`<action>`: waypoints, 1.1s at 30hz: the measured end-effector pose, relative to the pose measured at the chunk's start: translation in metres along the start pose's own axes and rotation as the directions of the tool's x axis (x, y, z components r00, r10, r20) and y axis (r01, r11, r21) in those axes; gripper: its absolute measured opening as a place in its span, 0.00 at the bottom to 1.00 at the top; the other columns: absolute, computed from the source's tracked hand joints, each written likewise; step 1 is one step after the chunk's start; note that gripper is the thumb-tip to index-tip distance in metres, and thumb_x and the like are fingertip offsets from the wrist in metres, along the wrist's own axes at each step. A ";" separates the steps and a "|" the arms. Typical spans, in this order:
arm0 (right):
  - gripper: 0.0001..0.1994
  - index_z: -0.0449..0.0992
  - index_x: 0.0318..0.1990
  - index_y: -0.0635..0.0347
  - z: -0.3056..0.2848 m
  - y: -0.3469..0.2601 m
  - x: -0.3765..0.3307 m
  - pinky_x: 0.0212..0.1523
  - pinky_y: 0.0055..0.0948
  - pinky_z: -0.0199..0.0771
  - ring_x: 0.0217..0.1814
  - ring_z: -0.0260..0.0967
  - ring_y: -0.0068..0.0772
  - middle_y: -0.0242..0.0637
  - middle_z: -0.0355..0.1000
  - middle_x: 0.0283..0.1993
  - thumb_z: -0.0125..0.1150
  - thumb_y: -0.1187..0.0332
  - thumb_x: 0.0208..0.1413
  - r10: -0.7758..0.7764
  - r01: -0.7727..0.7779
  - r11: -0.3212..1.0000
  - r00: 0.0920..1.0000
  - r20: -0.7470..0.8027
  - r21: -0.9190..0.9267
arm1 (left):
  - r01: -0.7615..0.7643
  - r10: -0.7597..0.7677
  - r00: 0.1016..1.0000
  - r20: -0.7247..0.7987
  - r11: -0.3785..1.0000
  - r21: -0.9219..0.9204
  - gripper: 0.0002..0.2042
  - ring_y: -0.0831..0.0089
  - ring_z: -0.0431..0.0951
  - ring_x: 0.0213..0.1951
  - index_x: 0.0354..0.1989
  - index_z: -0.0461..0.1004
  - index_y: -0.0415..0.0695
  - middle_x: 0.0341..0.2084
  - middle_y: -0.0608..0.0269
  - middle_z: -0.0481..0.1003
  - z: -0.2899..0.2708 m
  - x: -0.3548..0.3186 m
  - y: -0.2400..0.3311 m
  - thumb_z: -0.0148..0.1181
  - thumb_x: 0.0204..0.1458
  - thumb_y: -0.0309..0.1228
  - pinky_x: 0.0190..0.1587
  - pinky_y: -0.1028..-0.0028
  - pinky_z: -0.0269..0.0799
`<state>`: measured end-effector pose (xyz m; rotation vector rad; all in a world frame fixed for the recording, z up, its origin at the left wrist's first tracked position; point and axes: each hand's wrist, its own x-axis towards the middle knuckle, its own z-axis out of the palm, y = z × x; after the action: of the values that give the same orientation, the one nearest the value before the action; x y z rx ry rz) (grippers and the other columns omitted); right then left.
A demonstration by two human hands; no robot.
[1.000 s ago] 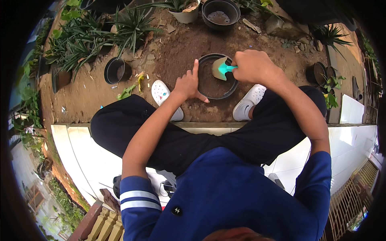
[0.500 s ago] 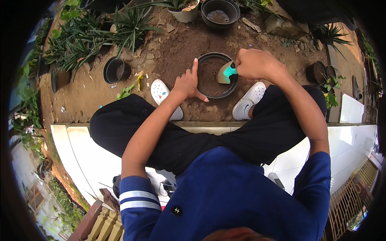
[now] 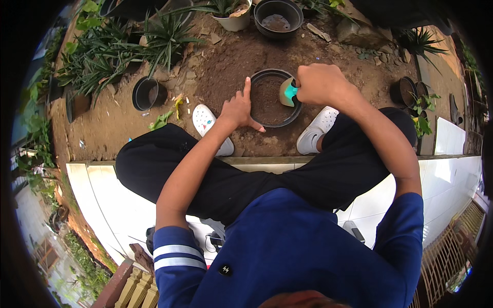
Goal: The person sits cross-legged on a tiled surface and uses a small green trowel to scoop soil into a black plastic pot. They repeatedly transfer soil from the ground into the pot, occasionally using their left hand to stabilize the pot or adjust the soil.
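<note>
Bare garden soil surrounded the black pot (image 3: 275,98); left hand (image 3: 237,109), open, braced its rim while right hand (image 3: 319,84) gripped a teal trowel (image 3: 288,92) over its soil

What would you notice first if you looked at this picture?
In the middle, a round black plastic pot full of brown soil sits on the ground between two white shoes. The right hand holds a small trowel with a turquoise handle over its rim, while the left hand steadies the pot's other side.
</note>
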<state>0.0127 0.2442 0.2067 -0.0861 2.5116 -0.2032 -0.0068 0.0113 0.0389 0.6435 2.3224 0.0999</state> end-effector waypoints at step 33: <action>0.10 0.85 0.35 0.57 0.022 0.014 0.011 0.37 0.42 0.81 0.37 0.82 0.47 0.47 0.81 0.33 0.69 0.70 0.43 -0.308 0.288 0.951 0.920 -0.241 -0.115 | -0.005 0.006 1.000 -0.024 1.000 0.014 0.86 0.44 0.74 0.59 0.75 0.18 0.42 0.59 0.39 0.66 0.001 0.001 0.002 0.81 0.17 0.66 0.60 0.51 0.70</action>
<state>0.0170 0.2536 0.1804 -0.5073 2.7552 -0.2543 -0.0064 0.0132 0.0382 0.6590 2.3467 0.0948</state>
